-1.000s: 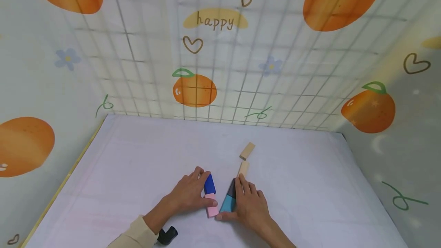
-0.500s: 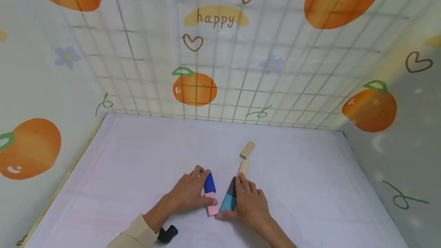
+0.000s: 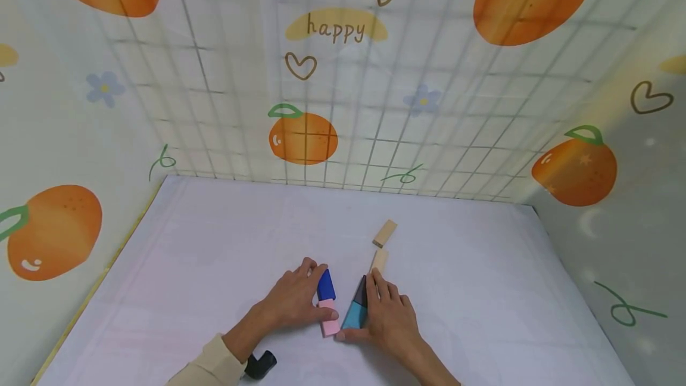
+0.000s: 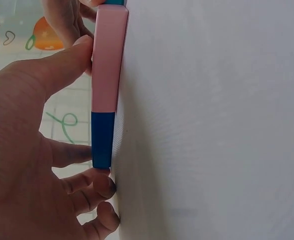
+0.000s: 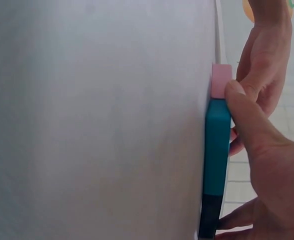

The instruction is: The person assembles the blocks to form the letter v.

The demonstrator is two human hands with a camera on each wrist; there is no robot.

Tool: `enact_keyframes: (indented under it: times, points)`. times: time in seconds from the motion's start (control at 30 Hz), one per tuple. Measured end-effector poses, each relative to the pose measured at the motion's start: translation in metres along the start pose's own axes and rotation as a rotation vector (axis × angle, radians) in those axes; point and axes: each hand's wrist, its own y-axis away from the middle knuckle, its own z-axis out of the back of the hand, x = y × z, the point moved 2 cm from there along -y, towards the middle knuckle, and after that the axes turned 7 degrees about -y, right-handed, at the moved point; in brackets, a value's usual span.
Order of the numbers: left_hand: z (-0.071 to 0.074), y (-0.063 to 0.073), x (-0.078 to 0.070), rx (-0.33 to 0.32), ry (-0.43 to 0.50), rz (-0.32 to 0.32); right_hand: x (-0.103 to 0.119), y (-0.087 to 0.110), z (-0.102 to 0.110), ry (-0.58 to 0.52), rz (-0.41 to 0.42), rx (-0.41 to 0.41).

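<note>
My left hand (image 3: pixel 293 295) spans a blue block (image 3: pixel 326 286) and a pink block (image 3: pixel 330 326) joined end to end on the white tabletop. Its thumb lies on the pink one, while its fingers reach round the blue end in the left wrist view. My right hand (image 3: pixel 391 320) lies along a teal block (image 3: pixel 355 316) and a dark grey tapered block (image 3: pixel 361 292), thumb at the near end and fingertips at the dark tip. In the right wrist view the pink block (image 5: pixel 221 80) meets the teal block (image 5: pixel 217 145), so the two pairs form a narrow V.
Two pale wooden blocks lie beyond my right hand: the nearer wooden block (image 3: pixel 379 260) and the farther wooden block (image 3: pixel 384 234). A black bent object (image 3: pixel 261 366) shows beside my left sleeve (image 3: pixel 211 365). Printed cloth walls (image 3: pixel 241 76) enclose the white table (image 3: pixel 241 219).
Both hands and all the blocks stay where they were. The printed orange on the left cloth wall has drifted slightly to the right.
</note>
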Motion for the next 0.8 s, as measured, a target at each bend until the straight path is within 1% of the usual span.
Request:
enact_keyframes:
  times: [0.23,0.33,0.43,0.57,0.67,0.8]
  points:
    - [0.0,0.004,0.0,0.013,0.041,0.011,0.0,0.001,0.001,-0.02,-0.008,-0.002]
    - [0.001,0.006,-0.001,0.013,0.043,0.008,0.0,0.001,0.001,-0.027,-0.005,-0.009]
    - [0.001,0.009,-0.002,0.008,0.029,-0.004,-0.001,0.002,0.003,-0.035,0.007,-0.019]
    - [0.002,0.015,-0.005,0.01,-0.002,-0.021,-0.003,0.001,0.003,-0.067,0.006,-0.012]
    - [0.001,0.019,-0.007,0.019,-0.041,-0.025,-0.005,0.0,0.003,-0.087,0.004,-0.007]
    - [0.0,0.025,-0.01,0.034,-0.09,-0.035,-0.007,0.001,0.001,-0.093,0.026,-0.021]
